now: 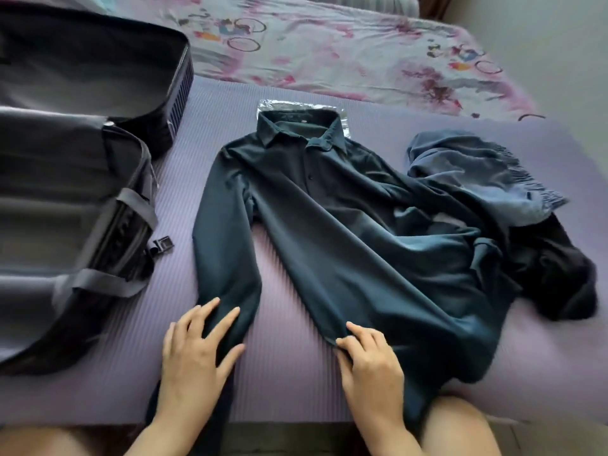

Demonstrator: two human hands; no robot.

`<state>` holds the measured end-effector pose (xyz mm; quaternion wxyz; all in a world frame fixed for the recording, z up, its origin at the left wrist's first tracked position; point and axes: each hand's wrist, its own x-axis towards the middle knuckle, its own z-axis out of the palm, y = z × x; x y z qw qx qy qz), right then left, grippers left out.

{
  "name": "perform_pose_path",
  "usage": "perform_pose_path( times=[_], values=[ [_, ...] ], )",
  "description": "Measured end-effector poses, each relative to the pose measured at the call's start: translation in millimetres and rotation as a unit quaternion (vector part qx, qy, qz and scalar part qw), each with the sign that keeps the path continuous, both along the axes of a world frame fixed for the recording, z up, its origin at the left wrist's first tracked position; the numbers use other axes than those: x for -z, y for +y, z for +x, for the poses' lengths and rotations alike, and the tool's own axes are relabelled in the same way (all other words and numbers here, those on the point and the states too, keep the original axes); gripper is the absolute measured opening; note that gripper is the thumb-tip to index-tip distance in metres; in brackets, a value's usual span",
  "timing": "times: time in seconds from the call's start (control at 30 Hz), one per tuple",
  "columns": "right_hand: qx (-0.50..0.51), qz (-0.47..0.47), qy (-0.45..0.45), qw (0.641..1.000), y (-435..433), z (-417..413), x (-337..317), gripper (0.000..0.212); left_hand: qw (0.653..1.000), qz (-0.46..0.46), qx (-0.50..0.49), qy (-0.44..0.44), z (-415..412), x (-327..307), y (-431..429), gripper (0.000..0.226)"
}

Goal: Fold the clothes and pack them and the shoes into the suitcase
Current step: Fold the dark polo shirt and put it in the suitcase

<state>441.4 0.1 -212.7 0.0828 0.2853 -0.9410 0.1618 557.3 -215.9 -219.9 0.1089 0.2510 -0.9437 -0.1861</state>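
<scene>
Flattening step, by the look of it: dark teal shirt (329, 225) lies face up on the purple mat (289, 363), collar away from the person and resting on a clear plastic bag (297, 105). Left hand (194, 350) sits spread and flat on the lower end of the sleeve (223, 258), probably pinning it straight beside the body. Right hand (368, 360) pinches the near hem corner, likely to pull the front panel taut before folding. The shirt's far-right side is bunched and wrinkled, overlapping a blue fringed garment (467, 172) and a black garment (559, 274), so that side needs spreading first. Both of those look unfolded. Open suitcase (65, 209) sits to the left on the mat, within reach, its strap buckle (163, 245) lying loose on the mat. Nothing visibly packed, though its interior is blurred. No shoes in view. Floral bedsheet (362, 54) beyond the mat. Task looks early.
</scene>
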Motion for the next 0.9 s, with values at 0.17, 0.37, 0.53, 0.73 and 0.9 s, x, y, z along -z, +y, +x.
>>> perform_pose_path(
  times=[0.17,0.37,0.53,0.73,0.9],
  values=[
    [0.018,-0.025,-0.001,1.000,-24.6,15.3,-26.4,0.005,0.996,0.062,-0.035,0.045,-3.8,-19.9,-22.8,0.043],
    [-0.031,-0.017,-0.026,0.999,-113.0,89.6,-47.8,0.015,0.989,-0.076,-0.066,0.106,-6.5,-58.1,-64.4,0.046],
    [-0.058,-0.018,-0.233,0.971,-166.3,131.5,-47.9,0.029,0.990,-0.064,-0.065,0.103,0.8,-63.3,-72.9,0.036],
    [-0.016,-0.138,-0.141,0.980,-97.6,106.0,-41.2,0.040,0.993,-0.066,-0.033,0.088,30.9,-33.5,-55.8,0.025],
    [0.163,-0.133,-0.008,0.978,3.1,24.9,-50.1,0.035,0.990,-0.102,-0.002,0.094,44.5,-19.1,-31.6,0.029]
  ],
)
